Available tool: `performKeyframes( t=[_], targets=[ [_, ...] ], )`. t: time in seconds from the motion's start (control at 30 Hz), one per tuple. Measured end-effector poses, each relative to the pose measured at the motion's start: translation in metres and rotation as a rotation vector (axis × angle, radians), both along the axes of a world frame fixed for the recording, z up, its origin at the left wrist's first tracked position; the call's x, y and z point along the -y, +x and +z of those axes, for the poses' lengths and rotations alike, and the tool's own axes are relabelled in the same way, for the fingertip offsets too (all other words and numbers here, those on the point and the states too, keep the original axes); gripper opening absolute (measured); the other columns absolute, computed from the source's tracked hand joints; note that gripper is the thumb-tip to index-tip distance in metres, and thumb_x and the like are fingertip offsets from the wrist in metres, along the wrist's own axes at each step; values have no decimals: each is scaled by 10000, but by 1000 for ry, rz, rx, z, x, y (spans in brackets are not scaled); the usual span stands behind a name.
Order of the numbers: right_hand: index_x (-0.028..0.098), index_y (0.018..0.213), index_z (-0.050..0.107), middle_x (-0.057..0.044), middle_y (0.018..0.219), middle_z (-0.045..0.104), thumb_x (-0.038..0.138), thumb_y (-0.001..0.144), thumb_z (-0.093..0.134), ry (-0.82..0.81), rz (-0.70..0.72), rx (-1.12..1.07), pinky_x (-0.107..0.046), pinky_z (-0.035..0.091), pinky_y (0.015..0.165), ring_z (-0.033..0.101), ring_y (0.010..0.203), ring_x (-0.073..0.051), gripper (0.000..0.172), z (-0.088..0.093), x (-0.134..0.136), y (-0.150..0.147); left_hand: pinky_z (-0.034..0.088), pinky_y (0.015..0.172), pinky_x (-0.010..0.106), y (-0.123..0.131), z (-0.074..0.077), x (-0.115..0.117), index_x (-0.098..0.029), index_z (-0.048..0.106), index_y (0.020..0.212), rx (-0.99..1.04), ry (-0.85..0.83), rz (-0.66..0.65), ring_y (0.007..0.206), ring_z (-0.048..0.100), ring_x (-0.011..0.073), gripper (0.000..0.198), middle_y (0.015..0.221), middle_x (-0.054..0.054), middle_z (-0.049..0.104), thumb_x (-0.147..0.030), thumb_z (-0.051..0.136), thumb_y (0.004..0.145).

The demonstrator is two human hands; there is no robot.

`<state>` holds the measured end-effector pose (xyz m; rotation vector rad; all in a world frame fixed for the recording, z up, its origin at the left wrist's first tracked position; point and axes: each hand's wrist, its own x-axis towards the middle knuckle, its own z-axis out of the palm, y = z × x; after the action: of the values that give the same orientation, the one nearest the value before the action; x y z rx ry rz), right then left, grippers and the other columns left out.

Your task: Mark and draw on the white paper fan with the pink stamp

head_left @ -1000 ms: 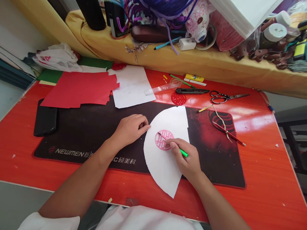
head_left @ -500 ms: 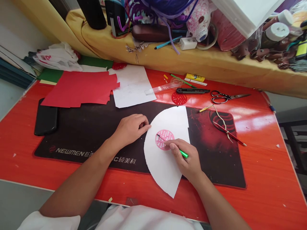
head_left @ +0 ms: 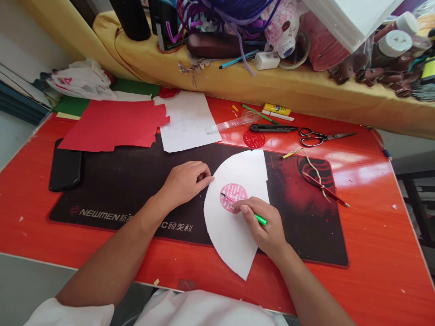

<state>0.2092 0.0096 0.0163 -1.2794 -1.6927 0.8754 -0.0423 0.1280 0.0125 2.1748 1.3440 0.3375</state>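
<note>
Right grip pinches green pencil, tip on pink cutout just ahead.

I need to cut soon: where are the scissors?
In the head view, the scissors lie on the red table at far right, just right of the black utility knife.

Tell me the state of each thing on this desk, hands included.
left hand, curled, fingertips at edge of white paper
right hand, gripping the green pen
green pen, tip on the pink cutout
white paper, flat on the mat
pink cutout, flat on the white paper
scissors, shut, lying flat
red paper, flat, ragged edge
</note>
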Motion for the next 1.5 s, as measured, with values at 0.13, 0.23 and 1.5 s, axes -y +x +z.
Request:
performKeyframes(
  t=[0.13,0.23,1.5],
  targets=[
    [254,1018,852,-55,900,861,354,1169,551,1,14,-9,-354,582,747,780,786,-213,351,0,1,0,417,721,353,0,1,0,-248,656,866,-5,-3,1,825,637,218,243,814,0,676,-428,640,1027],
    [259,1010,849,-48,877,850,344,1170,549,-3,24,-20,-350,576,748,777,788,-213,351,1,1,1,415,721,351,1,2,0,-248,657,866,-6,-16,1,822,635,219,243,817,2,676,-431,645,1025],
    [250,955,853,-49,790,826,448,1174,532,-60,19,-64,-350,592,700,747,723,-213,436,2,3,5,423,734,353,0,1,0,-250,663,865,-4,-9,6,833,640,220,234,816,-2,678,-420,659,1025]
  ],
)
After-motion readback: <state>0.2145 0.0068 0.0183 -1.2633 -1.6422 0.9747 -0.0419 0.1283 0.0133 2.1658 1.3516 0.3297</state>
